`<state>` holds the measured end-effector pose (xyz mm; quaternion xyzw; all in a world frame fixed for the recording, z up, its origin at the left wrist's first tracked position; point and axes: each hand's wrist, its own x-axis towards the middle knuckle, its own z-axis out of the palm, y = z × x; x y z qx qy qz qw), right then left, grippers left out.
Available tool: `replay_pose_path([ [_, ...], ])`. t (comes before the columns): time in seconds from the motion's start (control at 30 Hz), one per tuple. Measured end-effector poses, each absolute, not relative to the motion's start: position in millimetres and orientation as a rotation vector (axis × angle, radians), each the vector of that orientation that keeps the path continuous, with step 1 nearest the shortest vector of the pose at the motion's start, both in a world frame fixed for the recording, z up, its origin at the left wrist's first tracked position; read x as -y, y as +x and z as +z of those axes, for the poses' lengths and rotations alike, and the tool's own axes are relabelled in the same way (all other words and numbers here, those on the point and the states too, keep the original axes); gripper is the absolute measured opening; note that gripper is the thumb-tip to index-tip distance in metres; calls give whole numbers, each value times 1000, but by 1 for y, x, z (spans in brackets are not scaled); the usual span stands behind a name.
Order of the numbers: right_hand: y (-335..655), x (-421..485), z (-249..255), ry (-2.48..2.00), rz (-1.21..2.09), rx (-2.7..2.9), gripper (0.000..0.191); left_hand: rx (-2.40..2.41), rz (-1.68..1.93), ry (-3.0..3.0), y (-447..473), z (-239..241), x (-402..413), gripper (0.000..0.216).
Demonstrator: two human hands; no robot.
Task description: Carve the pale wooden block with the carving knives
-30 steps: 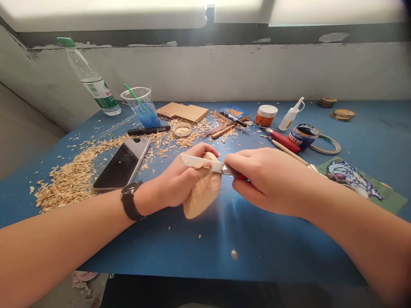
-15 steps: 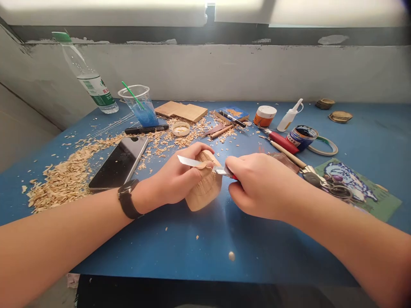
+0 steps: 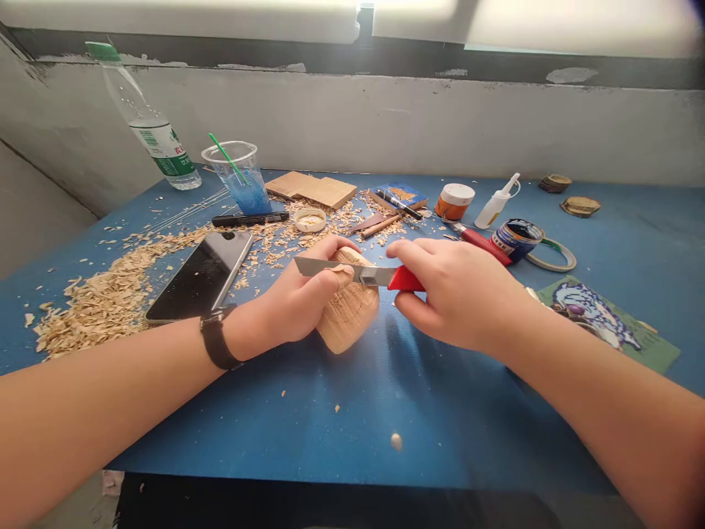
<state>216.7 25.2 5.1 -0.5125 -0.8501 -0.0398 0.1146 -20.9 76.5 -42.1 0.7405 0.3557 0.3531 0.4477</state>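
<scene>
The left hand [image 3: 297,305] curls round the wood block [image 3: 348,319] over the bench [image 3: 247,419]. The knife [image 3: 371,275] lies across it (thumb [image 3: 322,288] close, so take care), its red handle [image 3: 405,279] gripped by the right hand [image 3: 460,290]. Small, slow, flat cuts should work best.

I am in what looks like a small craft workshop: wood shavings [image 3: 104,297] lie heaped on my blue table [image 3: 247,430], with boards [image 3: 333,193], an open jar [image 3: 512,244] and a squeeze bottle [image 3: 490,211] beyond my knife [image 3: 405,278]. The phone [image 3: 199,275], water bottle [image 3: 165,150] and patchy wall [image 3: 385,132] suggest an informal corner.
</scene>
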Motion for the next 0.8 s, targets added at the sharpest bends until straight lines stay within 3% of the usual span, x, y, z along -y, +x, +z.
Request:
replay_pose_path([
  [0.17, 219, -28, 2, -1468, -191, 2324, 31, -962, 922, 1862, -20, -41, -77, 39],
  [0.4, 220, -31, -5, -1154, 303, 2226, 47, -1096, 899, 1939, -28, -29, -86, 35],
  [0.8, 214, -32, -13, -1186, 710, 1811, 11, -1162, 871, 1894, -27, -24, -85, 40],
])
